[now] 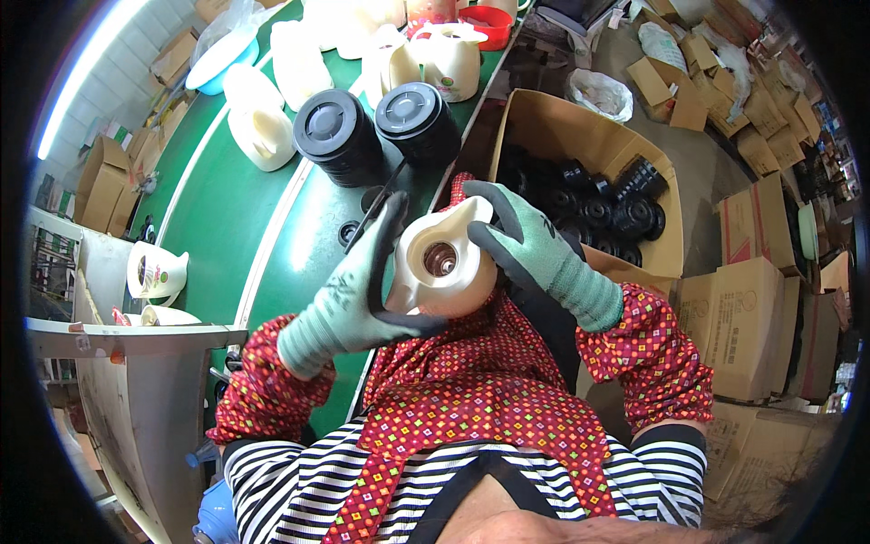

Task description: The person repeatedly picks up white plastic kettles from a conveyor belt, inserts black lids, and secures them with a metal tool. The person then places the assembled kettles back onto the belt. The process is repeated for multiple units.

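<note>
Between my hands is a cream vacuum jug (467, 283), its open mouth facing up and its shiny inner flask showing. My left hand (349, 295), in a green glove with black fingers, curves round the jug's left side, thumb along the lower edge. A thin dark strip, which I cannot make out, runs beside its fingers. My right hand (535, 249), gloved alike, closes on the jug's spout side at the upper right. Just beyond stand two stacks of round black lids, one on the left (337, 136) and one on the right (417, 122).
Several cream jugs (263, 131) stand along the far side of the green conveyor belt (231, 218), near a red basin (489, 29). To the right, an open carton (666, 227) holds many black plastic parts (580, 204). Stacked cartons (743, 326) line the right side.
</note>
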A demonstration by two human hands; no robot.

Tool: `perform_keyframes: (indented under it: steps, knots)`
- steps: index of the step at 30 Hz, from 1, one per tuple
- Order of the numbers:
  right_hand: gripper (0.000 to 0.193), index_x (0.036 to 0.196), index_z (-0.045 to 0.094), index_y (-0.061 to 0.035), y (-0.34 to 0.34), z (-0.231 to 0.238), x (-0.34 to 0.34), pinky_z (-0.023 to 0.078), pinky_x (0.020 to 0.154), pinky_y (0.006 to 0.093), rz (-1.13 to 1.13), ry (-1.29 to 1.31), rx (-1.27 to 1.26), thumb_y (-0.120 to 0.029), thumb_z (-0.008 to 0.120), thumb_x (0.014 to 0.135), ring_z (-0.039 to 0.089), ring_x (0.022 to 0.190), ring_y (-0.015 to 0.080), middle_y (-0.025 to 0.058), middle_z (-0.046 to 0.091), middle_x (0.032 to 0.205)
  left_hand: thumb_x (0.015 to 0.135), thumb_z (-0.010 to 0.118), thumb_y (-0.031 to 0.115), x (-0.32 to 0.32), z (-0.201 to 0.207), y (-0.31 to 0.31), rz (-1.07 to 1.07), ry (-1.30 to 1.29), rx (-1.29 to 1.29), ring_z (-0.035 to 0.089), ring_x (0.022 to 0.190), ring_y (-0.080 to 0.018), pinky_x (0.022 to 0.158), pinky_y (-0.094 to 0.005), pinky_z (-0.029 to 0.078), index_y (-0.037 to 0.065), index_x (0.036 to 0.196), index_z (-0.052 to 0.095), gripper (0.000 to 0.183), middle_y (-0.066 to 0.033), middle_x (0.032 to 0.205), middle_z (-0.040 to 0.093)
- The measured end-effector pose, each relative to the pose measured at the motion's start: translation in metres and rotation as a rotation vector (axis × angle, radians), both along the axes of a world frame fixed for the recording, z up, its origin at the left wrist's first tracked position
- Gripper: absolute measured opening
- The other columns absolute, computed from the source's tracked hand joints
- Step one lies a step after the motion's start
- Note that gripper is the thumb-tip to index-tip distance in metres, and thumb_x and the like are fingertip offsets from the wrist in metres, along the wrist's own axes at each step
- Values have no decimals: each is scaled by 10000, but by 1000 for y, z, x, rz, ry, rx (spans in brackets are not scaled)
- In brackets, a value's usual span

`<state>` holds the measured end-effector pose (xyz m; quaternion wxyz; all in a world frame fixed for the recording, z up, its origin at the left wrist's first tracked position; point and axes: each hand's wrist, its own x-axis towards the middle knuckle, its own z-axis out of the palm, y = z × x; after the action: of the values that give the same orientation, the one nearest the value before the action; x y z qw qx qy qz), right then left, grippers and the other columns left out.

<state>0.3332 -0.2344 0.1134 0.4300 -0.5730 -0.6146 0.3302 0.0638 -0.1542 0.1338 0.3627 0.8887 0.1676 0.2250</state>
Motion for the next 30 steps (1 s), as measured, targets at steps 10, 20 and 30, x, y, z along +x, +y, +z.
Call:
perform_keyframes:
  steps: [10, 20, 30]
  knots:
    - [429, 1409, 576, 0, -20, -51, 19, 546, 919, 294, -159, 491, -86, -315, 466, 1140, 654, 1037, 138, 93, 649, 1362, 674, 995, 444, 3, -43, -22, 247, -160, -98, 597, 1344, -402, 1141, -466, 470, -44, 1598, 312, 1249, -274, 1466, 560]
    - [585, 1512, 469, -33, -72, -124, 13, 463, 1076, 381, -174, 837, -227, -472, 373, 1137, 575, 1247, 213, 112, 579, 1464, 620, 1041, 355, 13, -34, -28, 17, -414, -128, 454, 1474, -451, 1196, -530, 389, 51, 1518, 423, 1131, -315, 1587, 431]
    - [674, 1582, 380, -67, -71, -99, 33, 375, 1196, 437, -69, 704, -181, -556, 349, 1119, 489, 1410, 262, 125, 511, 1555, 663, 995, 248, 14, -2, -18, 13, -144, -102, 310, 1541, -512, 1206, -509, 358, 97, 1243, 732, 654, -385, 1664, 214]
